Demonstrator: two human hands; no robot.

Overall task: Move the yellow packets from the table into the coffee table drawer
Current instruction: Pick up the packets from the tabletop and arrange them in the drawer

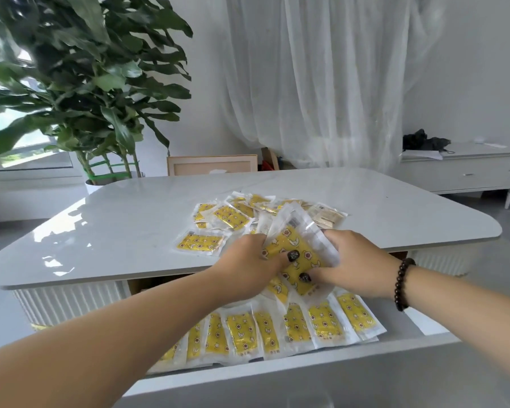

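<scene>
From the head camera, the left hand (255, 256) and the right hand (346, 262) together clamp a bundle of yellow packets (293, 254), thumbs pressed on its front and fingers curled behind, held over the near edge of the coffee table (115, 219) and above the open drawer (306, 357). More packets lie in a loose heap on the table (233, 214) behind the hands, and a row of packets in the drawer (277, 328) already stands side by side. The packets look light, thin and floppy, in glossy clear wrappers that probably slide against each other, so a stack is best squeezed from both sides at its middle rather than pinched by a corner. The tabletop is smooth, pale and shiny, likely offering little friction. Beyond it stand a large leafy plant (80, 83), sheer white curtains (321, 83) and a low white cabinet (465, 172).
</scene>
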